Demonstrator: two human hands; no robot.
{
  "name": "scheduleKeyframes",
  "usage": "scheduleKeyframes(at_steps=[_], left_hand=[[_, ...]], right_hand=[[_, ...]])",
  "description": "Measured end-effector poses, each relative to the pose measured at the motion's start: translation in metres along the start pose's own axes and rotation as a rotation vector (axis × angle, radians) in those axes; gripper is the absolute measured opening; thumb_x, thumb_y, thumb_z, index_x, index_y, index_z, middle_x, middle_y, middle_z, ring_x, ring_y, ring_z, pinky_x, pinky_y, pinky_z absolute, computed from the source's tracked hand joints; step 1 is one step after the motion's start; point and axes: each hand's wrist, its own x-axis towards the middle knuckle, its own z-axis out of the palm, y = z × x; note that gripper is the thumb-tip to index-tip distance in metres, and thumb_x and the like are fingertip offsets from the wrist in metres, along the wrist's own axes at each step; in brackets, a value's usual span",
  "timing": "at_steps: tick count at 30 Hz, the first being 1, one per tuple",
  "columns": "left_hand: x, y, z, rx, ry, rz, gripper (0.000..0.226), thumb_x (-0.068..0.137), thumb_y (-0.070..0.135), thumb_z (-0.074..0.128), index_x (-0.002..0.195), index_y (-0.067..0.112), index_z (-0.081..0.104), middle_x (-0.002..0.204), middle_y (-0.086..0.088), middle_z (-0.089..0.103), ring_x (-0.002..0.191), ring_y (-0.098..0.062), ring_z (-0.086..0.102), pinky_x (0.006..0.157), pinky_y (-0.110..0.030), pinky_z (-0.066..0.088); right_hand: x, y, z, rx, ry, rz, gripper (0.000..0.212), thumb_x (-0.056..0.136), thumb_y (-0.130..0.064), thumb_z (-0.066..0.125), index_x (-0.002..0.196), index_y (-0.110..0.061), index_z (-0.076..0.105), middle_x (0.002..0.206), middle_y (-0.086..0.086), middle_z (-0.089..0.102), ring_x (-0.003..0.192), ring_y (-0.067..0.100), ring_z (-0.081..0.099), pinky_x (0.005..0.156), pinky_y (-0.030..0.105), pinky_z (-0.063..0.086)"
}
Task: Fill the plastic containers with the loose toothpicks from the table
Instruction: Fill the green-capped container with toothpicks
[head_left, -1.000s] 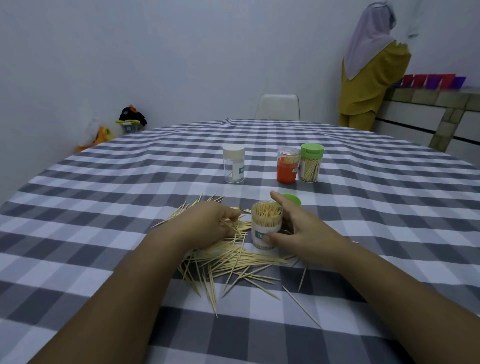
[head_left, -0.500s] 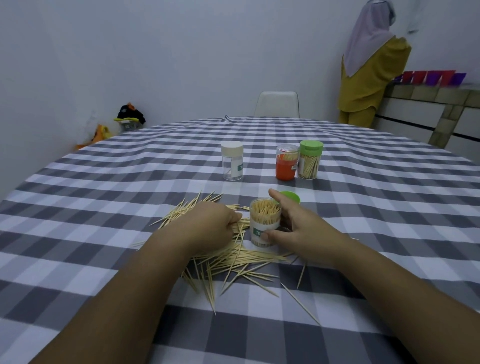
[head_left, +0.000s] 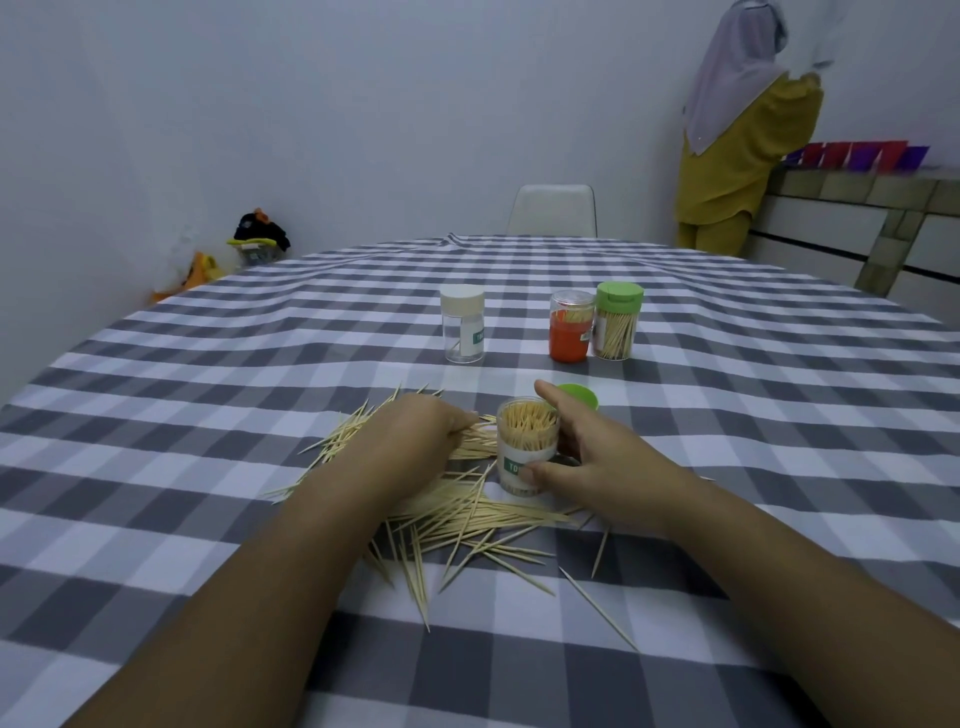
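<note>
Right hand (head_left: 602, 457) is gripping the open container (head_left: 527, 447), thumb and fingers curled round it; toothpicks are standing packed inside. Left hand (head_left: 415, 441) is lying curled over the loose toothpicks (head_left: 467, 525), pinching some just left of the container. Green lid (head_left: 579, 396) is sitting behind the right hand. Three capped containers (head_left: 463, 325) are standing well apart beyond, bare checked cloth (head_left: 208, 395) between. Against half a second ago, both hands are keeping their places.

Both forearms are bare to the frame's edge, and the left hand (head_left: 410, 441) and right hand (head_left: 602, 467) are bare.
</note>
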Motion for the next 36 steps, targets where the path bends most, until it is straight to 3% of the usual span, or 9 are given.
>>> scheduleKeyframes(at_steps=[3,6,12,16,18,26,31,36], left_hand=[[-0.001,-0.005,0.001,-0.156,0.044,-0.041,0.037,0.101,0.013,0.041,0.133,0.024,0.055,0.112,-0.002,0.064,0.097,-0.022,0.059,0.085,-0.030,0.047],[-0.002,-0.007,0.003,-0.399,0.166,-0.071,0.034,0.101,0.018,0.044,0.132,0.023,0.056,0.116,-0.004,0.066,0.103,-0.023,0.059,0.086,-0.032,0.047],[-0.002,-0.007,0.007,-0.678,0.314,-0.094,0.019,0.100,0.018,0.045,0.107,0.018,0.063,0.095,0.006,0.063,0.083,-0.011,0.055,0.065,-0.025,0.039],[-0.001,-0.006,0.006,-0.915,0.363,-0.127,0.018,0.100,0.020,0.046,0.092,0.022,0.063,0.089,0.006,0.066,0.092,-0.021,0.061,0.079,-0.033,0.046],[-0.001,-0.005,0.005,-1.041,0.379,-0.135,0.021,0.099,0.021,0.048,0.085,0.025,0.062,0.088,0.007,0.069,0.094,-0.017,0.063,0.084,-0.034,0.044],[0.003,0.003,0.007,-1.517,0.447,-0.108,0.016,0.098,0.016,0.049,0.095,0.020,0.064,0.082,0.006,0.072,0.094,-0.015,0.068,0.095,-0.037,0.046],[0.004,0.007,-0.007,-1.928,0.505,-0.045,0.016,0.098,0.011,0.046,0.106,0.011,0.060,0.086,-0.001,0.068,0.088,-0.015,0.068,0.085,-0.030,0.055],[-0.002,0.014,-0.016,-2.053,0.471,0.034,0.015,0.097,0.009,0.045,0.101,0.010,0.060,0.080,-0.001,0.070,0.082,-0.016,0.070,0.078,-0.028,0.059]], right_hand=[[0.000,0.000,0.000,-0.006,0.002,-0.003,0.085,0.088,-0.022,0.066,0.152,-0.030,0.010,0.150,-0.006,0.036,0.121,0.000,0.041,0.100,0.017,0.038],[0.000,0.000,0.000,-0.020,0.006,-0.004,0.085,0.088,-0.023,0.066,0.152,-0.030,0.010,0.150,-0.007,0.036,0.121,0.001,0.041,0.101,0.018,0.038],[0.001,0.001,0.000,-0.021,-0.003,0.008,0.086,0.088,-0.026,0.066,0.152,-0.032,0.008,0.151,-0.007,0.035,0.129,0.007,0.042,0.102,0.021,0.040],[0.001,-0.001,0.002,-0.029,0.002,0.013,0.085,0.089,-0.026,0.064,0.152,-0.033,0.007,0.152,-0.007,0.033,0.130,0.007,0.040,0.099,0.018,0.039],[0.001,-0.001,0.003,-0.032,0.010,0.017,0.085,0.089,-0.027,0.064,0.151,-0.033,0.007,0.151,-0.007,0.034,0.130,0.008,0.040,0.098,0.018,0.039],[-0.001,-0.004,0.010,-0.056,0.034,0.007,0.085,0.089,-0.033,0.064,0.151,-0.033,0.006,0.152,-0.008,0.033,0.130,0.009,0.041,0.100,0.021,0.040],[0.000,-0.005,0.012,-0.066,0.046,0.003,0.085,0.089,-0.034,0.063,0.151,-0.033,0.005,0.152,-0.008,0.032,0.132,0.010,0.040,0.106,0.026,0.038],[0.000,-0.007,0.014,-0.077,0.049,-0.002,0.086,0.089,-0.035,0.063,0.151,-0.033,0.004,0.153,-0.007,0.030,0.133,0.010,0.039,0.107,0.027,0.039]])
